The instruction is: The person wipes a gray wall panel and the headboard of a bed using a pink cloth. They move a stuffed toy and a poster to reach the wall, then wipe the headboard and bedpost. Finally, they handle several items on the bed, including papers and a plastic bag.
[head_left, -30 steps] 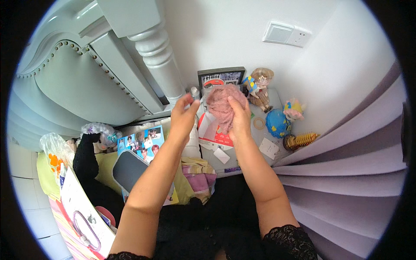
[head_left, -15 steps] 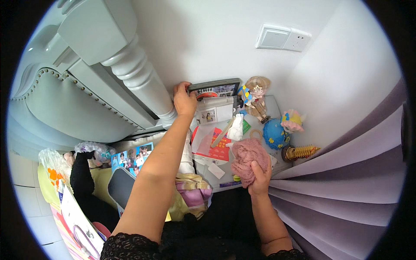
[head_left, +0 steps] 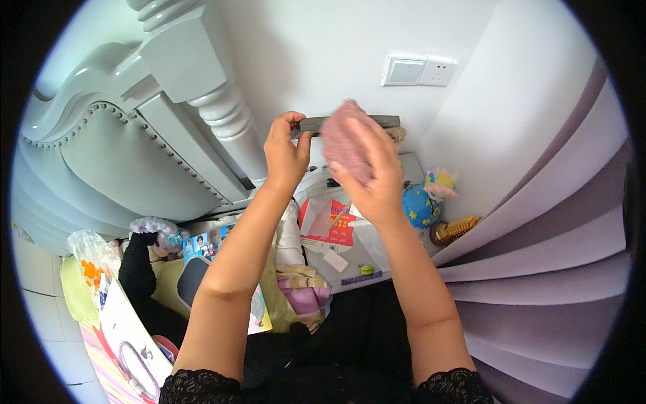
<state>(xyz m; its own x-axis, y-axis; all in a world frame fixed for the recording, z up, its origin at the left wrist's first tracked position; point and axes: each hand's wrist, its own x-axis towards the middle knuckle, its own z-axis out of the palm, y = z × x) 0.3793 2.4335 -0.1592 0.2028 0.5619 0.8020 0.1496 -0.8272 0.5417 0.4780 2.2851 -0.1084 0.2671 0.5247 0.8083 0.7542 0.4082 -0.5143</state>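
My left hand (head_left: 288,151) is closed round the left end of a dark picture frame (head_left: 387,122), which is lifted near the wall. My right hand (head_left: 382,185) grips a bunched pink cloth (head_left: 344,140), slightly blurred, in front of the frame. The cloth hides most of the frame; whether the two touch, I cannot tell. Below both hands, a red printed paper (head_left: 344,232) lies on the grey nightstand (head_left: 363,261), with a white card (head_left: 336,261) and a small green item (head_left: 367,269) nearer me.
A blue round figurine (head_left: 420,205) and a yellow-bristled brush (head_left: 457,229) stand at the right, by the purple curtain (head_left: 538,296). The grey headboard (head_left: 155,155) rises at the left. Photo sheets (head_left: 202,244) and a plastic bag (head_left: 94,252) lie on the bed.
My right hand has carried the pink cloth up from the nightstand's right side to the frame. My left hand has raised and tilted the frame. The view has shifted a little.
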